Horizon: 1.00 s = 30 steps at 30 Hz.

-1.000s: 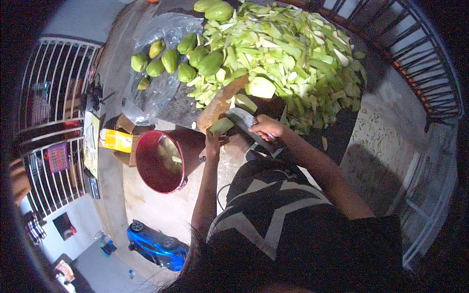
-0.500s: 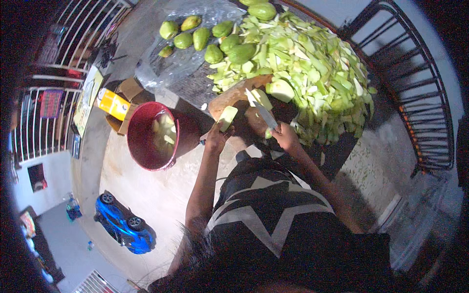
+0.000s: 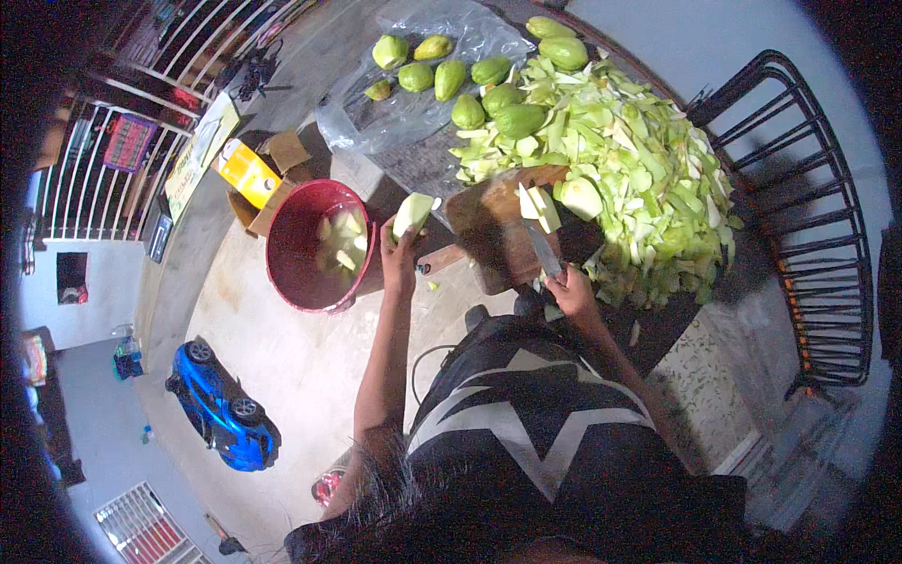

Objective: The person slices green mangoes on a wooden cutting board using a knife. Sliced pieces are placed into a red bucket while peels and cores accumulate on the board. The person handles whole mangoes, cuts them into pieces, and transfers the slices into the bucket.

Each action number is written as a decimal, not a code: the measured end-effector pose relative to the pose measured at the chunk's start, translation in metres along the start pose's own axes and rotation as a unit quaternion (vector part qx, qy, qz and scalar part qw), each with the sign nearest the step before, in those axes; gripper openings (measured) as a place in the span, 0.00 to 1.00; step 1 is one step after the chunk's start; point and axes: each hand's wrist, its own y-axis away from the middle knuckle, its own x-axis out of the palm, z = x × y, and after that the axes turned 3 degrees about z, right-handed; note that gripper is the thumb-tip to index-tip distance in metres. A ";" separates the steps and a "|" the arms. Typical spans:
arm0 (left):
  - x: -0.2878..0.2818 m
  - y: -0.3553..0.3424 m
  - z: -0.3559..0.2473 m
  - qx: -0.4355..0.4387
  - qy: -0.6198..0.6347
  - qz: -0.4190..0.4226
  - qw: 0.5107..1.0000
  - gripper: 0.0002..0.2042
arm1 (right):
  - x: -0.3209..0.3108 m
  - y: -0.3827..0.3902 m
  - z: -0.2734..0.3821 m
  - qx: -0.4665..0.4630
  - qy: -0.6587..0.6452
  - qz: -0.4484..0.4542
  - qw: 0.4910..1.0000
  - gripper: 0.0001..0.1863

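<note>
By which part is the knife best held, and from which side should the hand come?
Probably hold the knife by its near end, coming from the person's near right. It points away from the person, toward the pale cut pieces on the wooden board; the right hand wraps that near end.

Both forearms (image 3: 381, 348) stretched forward, left hand (image 3: 399, 263) gripping, right hand (image 3: 572, 291) clenched, fingers (image 3: 389, 237) curled.

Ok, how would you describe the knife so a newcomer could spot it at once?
Start at the big heap of green peelings, right of centre, then find the brown wooden board at its left. Near the board's right side, the right hand grips the knife; its narrow grey blade sets it apart from the pale cut pieces near its tip.
</note>
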 end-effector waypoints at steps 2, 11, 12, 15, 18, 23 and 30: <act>0.028 0.009 -0.031 -0.066 0.118 -0.006 0.991 0.14 | -0.005 0.008 0.025 -0.029 -0.049 -0.023 0.998 0.19; 0.087 0.022 -0.054 -0.353 0.407 0.100 0.836 0.19 | -0.025 0.021 0.089 -0.170 -0.006 -0.142 0.975 0.13; 0.094 0.025 -0.063 -0.353 0.405 0.096 0.838 0.19 | -0.024 0.016 0.078 -0.184 0.031 -0.153 0.971 0.12; 0.113 0.032 -0.090 -0.342 0.357 0.079 0.866 0.15 | -0.046 0.028 0.092 -0.186 0.112 -0.119 0.969 0.14; 0.120 0.030 -0.096 -0.309 0.339 0.097 0.883 0.16 | -0.056 0.030 0.089 -0.226 0.145 -0.109 0.957 0.16; 0.129 0.030 -0.107 -0.293 0.292 0.116 0.903 0.17 | -0.068 0.031 0.089 -0.293 0.171 -0.131 0.932 0.13; 0.135 0.033 -0.125 -0.307 0.331 0.134 0.882 0.17 | -0.066 0.021 0.086 -0.284 0.273 -0.197 0.898 0.13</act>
